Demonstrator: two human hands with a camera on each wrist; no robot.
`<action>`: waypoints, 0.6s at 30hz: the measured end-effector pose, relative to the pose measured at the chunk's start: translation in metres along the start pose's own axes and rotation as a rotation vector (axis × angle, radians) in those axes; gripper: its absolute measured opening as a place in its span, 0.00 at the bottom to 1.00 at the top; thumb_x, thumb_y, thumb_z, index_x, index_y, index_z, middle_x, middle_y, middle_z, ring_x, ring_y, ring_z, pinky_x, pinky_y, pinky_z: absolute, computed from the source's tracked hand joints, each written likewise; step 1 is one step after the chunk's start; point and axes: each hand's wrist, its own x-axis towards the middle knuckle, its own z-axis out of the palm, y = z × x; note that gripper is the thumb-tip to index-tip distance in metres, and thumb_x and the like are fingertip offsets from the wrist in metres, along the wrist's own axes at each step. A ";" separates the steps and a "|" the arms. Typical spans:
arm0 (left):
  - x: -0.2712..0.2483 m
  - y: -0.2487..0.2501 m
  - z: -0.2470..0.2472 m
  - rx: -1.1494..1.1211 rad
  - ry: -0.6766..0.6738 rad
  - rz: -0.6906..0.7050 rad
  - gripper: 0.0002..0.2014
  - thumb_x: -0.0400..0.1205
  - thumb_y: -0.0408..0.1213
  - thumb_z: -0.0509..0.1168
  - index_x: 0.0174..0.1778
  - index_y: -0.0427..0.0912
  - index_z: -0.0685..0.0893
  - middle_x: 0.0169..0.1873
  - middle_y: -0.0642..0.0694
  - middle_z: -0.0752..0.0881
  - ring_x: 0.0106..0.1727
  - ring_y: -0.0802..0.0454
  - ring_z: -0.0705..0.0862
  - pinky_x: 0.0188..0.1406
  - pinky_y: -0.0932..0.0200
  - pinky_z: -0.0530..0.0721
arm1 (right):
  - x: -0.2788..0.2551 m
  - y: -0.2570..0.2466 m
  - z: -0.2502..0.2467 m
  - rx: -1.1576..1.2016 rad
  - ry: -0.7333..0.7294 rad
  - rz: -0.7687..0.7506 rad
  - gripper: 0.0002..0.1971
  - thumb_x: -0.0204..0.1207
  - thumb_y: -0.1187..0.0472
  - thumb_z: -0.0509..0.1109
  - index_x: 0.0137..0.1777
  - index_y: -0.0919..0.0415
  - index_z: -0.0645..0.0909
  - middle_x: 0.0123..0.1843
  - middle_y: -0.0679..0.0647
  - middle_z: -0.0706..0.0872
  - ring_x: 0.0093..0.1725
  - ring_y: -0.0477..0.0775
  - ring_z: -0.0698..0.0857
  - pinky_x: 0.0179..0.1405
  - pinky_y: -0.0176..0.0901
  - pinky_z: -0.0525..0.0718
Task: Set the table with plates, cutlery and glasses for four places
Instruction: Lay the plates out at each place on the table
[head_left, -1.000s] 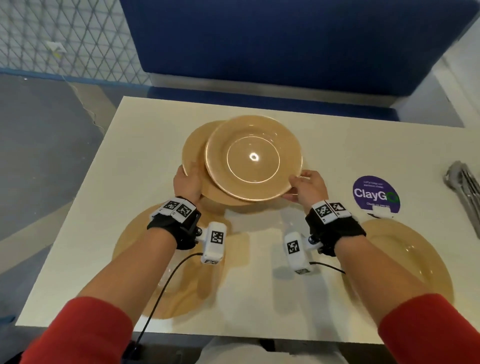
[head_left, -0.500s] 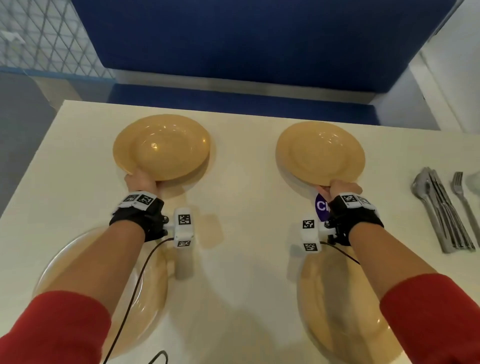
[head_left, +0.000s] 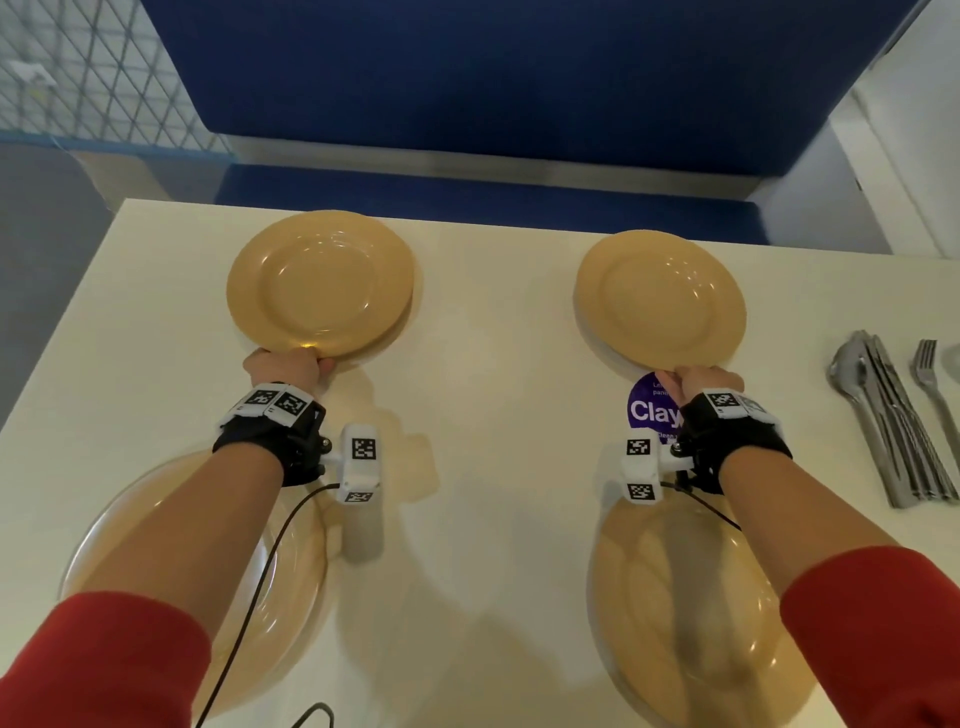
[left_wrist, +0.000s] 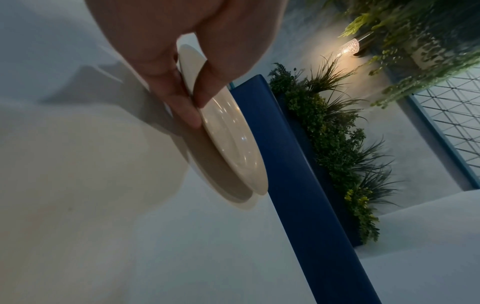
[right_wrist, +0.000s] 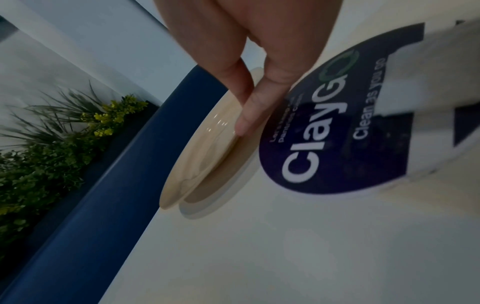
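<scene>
Two tan plates are held just above the cream table (head_left: 493, 395) at its far side. My left hand (head_left: 291, 366) pinches the near rim of the far left plate (head_left: 319, 283), thumb on top and fingers underneath (left_wrist: 187, 102). My right hand (head_left: 693, 382) pinches the near rim of the far right plate (head_left: 660, 299) the same way (right_wrist: 246, 107). Both plates hang slightly tilted with shadows beneath. Two more tan plates lie near me, one at the left (head_left: 291, 597) and one at the right (head_left: 691, 623), partly hidden by my forearms.
A bundle of cutlery (head_left: 883, 415) and a separate fork (head_left: 932, 379) lie at the table's right edge. A purple round sticker (head_left: 647, 410) sits by my right hand. A blue bench (head_left: 467, 78) runs behind the table.
One second ago both hands held the two plates together at the centre. The plates have since been carried apart to the far left and far right and lowered closer to the table.
</scene>
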 end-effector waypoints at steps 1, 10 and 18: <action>-0.001 0.000 0.000 0.011 0.008 0.002 0.16 0.73 0.30 0.69 0.56 0.31 0.81 0.46 0.40 0.86 0.41 0.48 0.80 0.36 0.60 0.79 | -0.001 -0.001 -0.005 -0.173 0.067 -0.045 0.21 0.86 0.55 0.54 0.72 0.66 0.73 0.72 0.66 0.76 0.56 0.53 0.82 0.48 0.34 0.77; -0.010 0.002 0.002 -0.088 -0.035 -0.034 0.07 0.71 0.31 0.70 0.40 0.37 0.79 0.34 0.41 0.85 0.33 0.46 0.81 0.30 0.58 0.78 | -0.011 -0.003 -0.002 -0.901 -0.026 -0.292 0.26 0.83 0.42 0.52 0.64 0.61 0.79 0.59 0.64 0.84 0.60 0.67 0.82 0.57 0.45 0.78; -0.007 0.004 0.001 -0.173 -0.069 -0.040 0.10 0.59 0.33 0.70 0.34 0.37 0.79 0.36 0.38 0.85 0.37 0.45 0.82 0.42 0.53 0.82 | -0.007 0.007 -0.004 -1.004 -0.034 -0.323 0.26 0.82 0.42 0.55 0.63 0.62 0.80 0.63 0.67 0.82 0.61 0.70 0.80 0.64 0.49 0.78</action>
